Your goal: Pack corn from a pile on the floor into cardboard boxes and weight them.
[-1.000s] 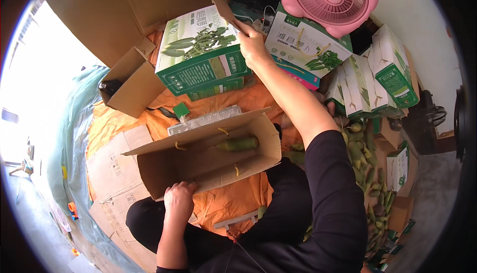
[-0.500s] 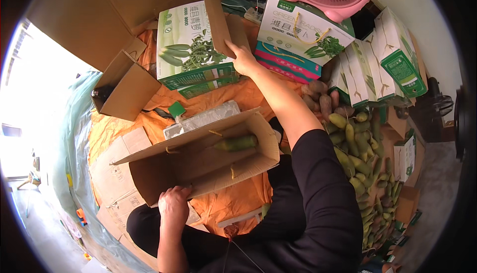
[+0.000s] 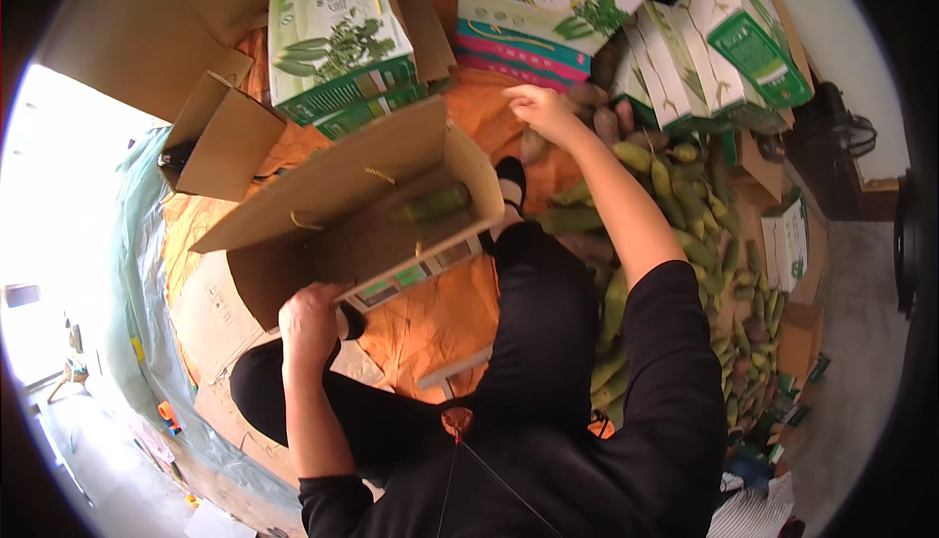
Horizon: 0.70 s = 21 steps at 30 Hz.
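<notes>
Lots of green corn (image 3: 685,235) lies piled on an orange cloth (image 3: 430,313) w/ printed boxes (image 3: 337,44) at the back. Left hand (image 3: 311,323) grips the near edge of a tipped cardboard box (image 3: 342,210); one corn ear (image 3: 430,203) inside lies crosswise. Right hand (image 3: 543,110) curls loosely over the pile; can't tell if it holds any.

The left hand (image 3: 311,321) grips the near edge of an open cardboard box (image 3: 362,210) with one green corn ear (image 3: 430,203) inside. Farther right, the right hand (image 3: 544,111) reaches down over a corn pile (image 3: 685,205) beside stacked green-printed cartons (image 3: 337,44) on orange sheeting (image 3: 435,313).
</notes>
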Each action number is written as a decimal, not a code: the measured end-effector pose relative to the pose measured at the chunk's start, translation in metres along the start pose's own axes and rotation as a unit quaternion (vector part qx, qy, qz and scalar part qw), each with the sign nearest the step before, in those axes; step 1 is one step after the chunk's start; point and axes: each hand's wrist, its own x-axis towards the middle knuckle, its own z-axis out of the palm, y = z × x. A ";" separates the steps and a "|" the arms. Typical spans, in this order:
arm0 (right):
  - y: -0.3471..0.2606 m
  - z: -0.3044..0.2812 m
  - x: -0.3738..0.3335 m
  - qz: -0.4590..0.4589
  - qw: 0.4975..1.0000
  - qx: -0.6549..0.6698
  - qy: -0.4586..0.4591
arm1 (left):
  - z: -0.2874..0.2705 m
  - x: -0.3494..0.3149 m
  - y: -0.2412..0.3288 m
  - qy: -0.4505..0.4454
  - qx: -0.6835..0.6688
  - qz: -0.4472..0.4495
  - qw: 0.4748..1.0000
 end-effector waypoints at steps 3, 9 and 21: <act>0.066 -0.024 -0.085 0.044 0.996 0.011 0.078 | -0.003 0.001 0.007 -0.008 -0.005 0.006 1.000; 0.168 -0.020 -0.278 0.218 0.964 -0.103 0.112 | -0.001 0.005 0.007 -0.014 -0.006 -0.006 1.000; 0.223 0.020 -0.421 0.414 0.865 -0.168 0.229 | 0.005 0.004 -0.001 -0.008 0.004 0.017 1.000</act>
